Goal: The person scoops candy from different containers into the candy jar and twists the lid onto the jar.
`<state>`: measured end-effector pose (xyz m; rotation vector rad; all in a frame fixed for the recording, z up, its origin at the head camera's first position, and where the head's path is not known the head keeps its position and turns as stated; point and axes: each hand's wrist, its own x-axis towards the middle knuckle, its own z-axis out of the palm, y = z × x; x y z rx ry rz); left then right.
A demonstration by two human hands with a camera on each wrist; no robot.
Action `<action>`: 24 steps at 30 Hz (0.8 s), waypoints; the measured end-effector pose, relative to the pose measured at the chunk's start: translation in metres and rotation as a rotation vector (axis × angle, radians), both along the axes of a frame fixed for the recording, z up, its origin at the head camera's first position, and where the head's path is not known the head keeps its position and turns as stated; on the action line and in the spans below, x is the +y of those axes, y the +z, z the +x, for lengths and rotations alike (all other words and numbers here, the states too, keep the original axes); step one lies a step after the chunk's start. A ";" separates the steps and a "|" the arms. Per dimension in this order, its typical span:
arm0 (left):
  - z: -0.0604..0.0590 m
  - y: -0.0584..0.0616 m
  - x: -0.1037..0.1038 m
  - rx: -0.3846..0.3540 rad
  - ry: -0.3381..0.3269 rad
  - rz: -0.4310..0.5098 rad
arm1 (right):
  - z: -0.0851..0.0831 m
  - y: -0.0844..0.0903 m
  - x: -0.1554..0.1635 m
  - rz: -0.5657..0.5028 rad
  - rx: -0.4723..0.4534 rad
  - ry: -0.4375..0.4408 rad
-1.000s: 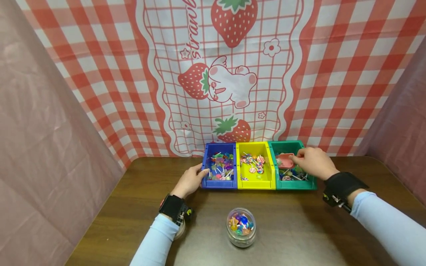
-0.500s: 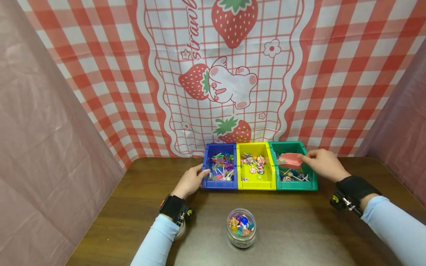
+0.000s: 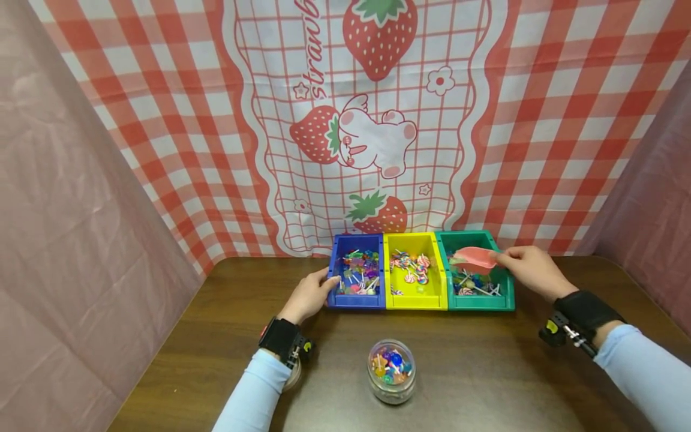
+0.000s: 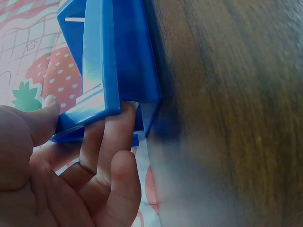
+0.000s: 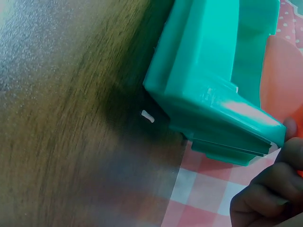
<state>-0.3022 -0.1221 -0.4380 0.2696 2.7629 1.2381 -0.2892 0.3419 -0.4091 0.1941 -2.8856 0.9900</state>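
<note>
My left hand [image 3: 308,295] grips the left wall of the blue bin [image 3: 357,301]; in the left wrist view the thumb is on the inner side and the fingers [image 4: 116,137] on the outer side of its rim. My right hand [image 3: 534,271] pinches the handle end of a pink scoop [image 3: 475,258], tilted over the green bin [image 3: 480,302]. Something pale and small lies at the scoop's left tip. Lollipop-like pieces [image 3: 472,285] lie in the green bin below it. In the right wrist view the scoop [image 5: 281,75] shows only partly beyond the green wall.
A yellow bin [image 3: 415,301] with swirl lollipops joins the other two. An open glass jar [image 3: 392,393] of colourful pieces stands nearer on the wooden table [image 3: 475,372]. A round clear object [image 3: 293,375] is partly hidden by my left forearm. Checked cloth [image 3: 561,120] hangs behind.
My right hand has drawn back to the right with the pink scoop, which now sits nearer the green bin's right wall. My left hand stays on the blue bin.
</note>
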 end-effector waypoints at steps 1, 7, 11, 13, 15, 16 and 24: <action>0.000 0.000 0.000 0.002 -0.003 0.001 | 0.000 -0.001 0.001 -0.006 0.001 -0.002; -0.002 -0.002 0.000 0.001 -0.004 0.003 | 0.009 0.001 -0.002 -0.060 0.001 0.020; -0.003 -0.003 -0.001 0.003 0.000 -0.006 | 0.023 0.009 -0.017 -0.100 -0.005 0.073; -0.004 -0.003 -0.001 0.006 0.002 -0.008 | 0.031 0.012 -0.026 -0.113 -0.001 0.109; -0.003 -0.003 -0.001 0.011 0.001 -0.009 | 0.038 0.015 -0.034 -0.117 0.005 0.153; -0.003 -0.002 -0.001 0.012 0.001 -0.009 | 0.042 0.016 -0.038 -0.122 0.005 0.178; -0.003 -0.003 0.000 0.007 0.007 -0.005 | 0.067 0.023 -0.071 -0.158 -0.001 0.288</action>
